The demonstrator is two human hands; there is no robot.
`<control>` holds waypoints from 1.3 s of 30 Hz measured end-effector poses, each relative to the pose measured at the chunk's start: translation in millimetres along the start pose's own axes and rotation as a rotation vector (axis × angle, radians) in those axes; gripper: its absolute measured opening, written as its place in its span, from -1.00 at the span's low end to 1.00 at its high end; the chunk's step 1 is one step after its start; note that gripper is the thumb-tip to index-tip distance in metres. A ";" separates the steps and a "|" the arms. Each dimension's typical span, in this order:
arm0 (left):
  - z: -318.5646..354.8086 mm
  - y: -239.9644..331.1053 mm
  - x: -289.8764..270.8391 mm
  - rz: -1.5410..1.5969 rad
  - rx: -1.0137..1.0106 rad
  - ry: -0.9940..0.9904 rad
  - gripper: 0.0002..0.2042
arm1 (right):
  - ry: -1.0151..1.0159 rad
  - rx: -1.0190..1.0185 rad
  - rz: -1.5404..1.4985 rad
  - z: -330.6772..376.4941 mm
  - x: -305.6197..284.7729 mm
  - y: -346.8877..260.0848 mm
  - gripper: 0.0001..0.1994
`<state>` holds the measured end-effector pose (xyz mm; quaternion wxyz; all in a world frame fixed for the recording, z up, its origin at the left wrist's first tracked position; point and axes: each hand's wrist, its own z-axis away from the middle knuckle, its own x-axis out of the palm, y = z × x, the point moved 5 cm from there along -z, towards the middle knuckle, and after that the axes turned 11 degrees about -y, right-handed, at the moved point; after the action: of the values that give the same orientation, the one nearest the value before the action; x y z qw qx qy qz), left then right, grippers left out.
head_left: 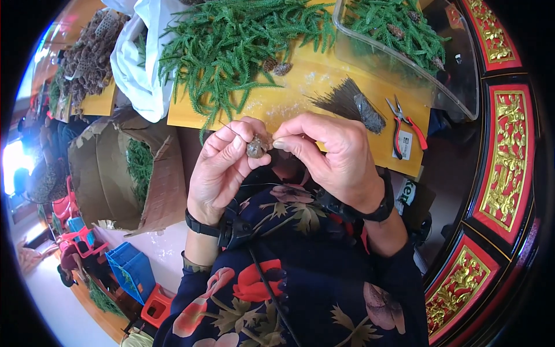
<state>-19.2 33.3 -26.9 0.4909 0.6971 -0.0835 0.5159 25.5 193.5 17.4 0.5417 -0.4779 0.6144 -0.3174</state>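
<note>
Yellow desk [324, 87] strewn with green fronds [231, 46], wire bundle [352, 104], pliers [404, 124]. Left hand [222, 168] and right hand [335, 153] both pinching small cone [256, 147].

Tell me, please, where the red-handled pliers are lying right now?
In the head view, the red-handled pliers lie on the yellow tabletop at the person's right, beyond the right hand, between the dark wire bundle and the clear plastic bin.

Red-handled pliers [406, 124] beside wire bundle [350, 104]
</note>
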 end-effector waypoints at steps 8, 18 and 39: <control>1.3 -5.0 0.7 -0.032 -0.057 -0.047 -0.87 | -0.032 -0.014 -0.039 4.8 2.6 9.5 -0.93; 1.8 -8.2 5.2 -0.127 -0.207 0.017 -0.87 | 0.013 -0.140 0.096 8.0 0.5 2.7 -0.88; 3.3 -18.7 4.5 -0.136 -0.152 0.156 -0.69 | -0.156 0.383 -0.719 12.1 31.0 36.5 -0.87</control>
<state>-3.4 41.9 -34.3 0.5810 0.6199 -0.0365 0.5261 29.7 178.6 -29.5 0.5206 -0.5752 0.2951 -0.5578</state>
